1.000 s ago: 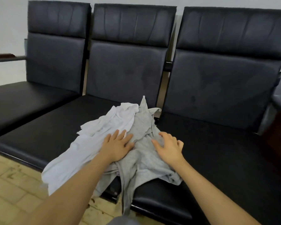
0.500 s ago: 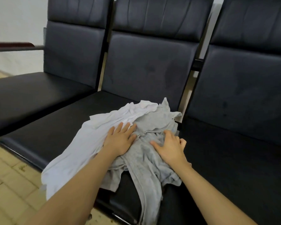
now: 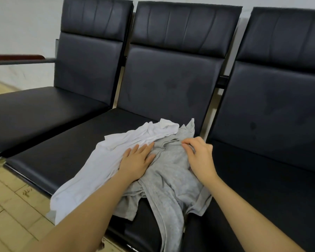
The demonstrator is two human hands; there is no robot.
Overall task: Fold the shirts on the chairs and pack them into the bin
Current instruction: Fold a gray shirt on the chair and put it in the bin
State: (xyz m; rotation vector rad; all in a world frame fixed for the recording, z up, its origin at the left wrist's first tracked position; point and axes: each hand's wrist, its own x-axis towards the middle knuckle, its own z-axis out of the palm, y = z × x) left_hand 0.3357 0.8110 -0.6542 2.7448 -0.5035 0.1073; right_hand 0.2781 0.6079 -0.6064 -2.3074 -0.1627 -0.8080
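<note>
So right now both shirts are sitting in a crumpled heap on the middle chair (image 3: 65, 153) of a row of three black padded seats against a pale wall. White shirt (image 3: 105, 160) is on the left side of the heap, draping off the front edge of the seat toward the tiled floor (image 3: 9, 202), and the grey shirt (image 3: 171, 171) is bunched up next to it on the right, partly overlapping, with one end hanging down over the front edge too. Left hand (image 3: 137, 160) lies flat with the fingers straight and close together, pressing down right where the white fabric meets the grey one. Right hand (image 3: 200, 155) is on the grey shirt near its collar end, fingers curled in and pinching a bit of the cloth. Neither shirt is folded yet, both are just rumpled. No bin anywhere in view. Far left there's a dark reddish armrest (image 3: 16, 57) on a metal bar.
</note>
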